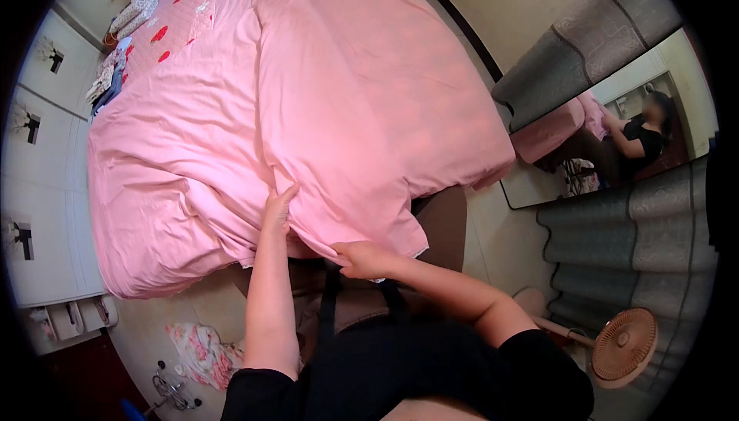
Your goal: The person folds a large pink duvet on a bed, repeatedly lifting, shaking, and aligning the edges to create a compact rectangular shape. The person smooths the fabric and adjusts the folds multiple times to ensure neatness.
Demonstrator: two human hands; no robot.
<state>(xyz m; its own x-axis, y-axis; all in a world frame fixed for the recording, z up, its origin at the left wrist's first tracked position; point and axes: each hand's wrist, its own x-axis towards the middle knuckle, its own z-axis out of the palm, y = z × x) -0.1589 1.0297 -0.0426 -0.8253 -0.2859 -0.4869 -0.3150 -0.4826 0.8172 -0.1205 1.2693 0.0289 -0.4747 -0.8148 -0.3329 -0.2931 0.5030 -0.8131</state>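
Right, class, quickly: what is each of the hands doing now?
Left hand: open, pressed flat on the pink duvet.
Right hand: closed, gripping the duvet's edge.

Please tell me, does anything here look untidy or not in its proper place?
Yes. The pink duvet lies crooked and bunched on the bed; the left hand presses it and the right hand grips its edge. A floral cloth lies crumpled on the floor, left of the person.
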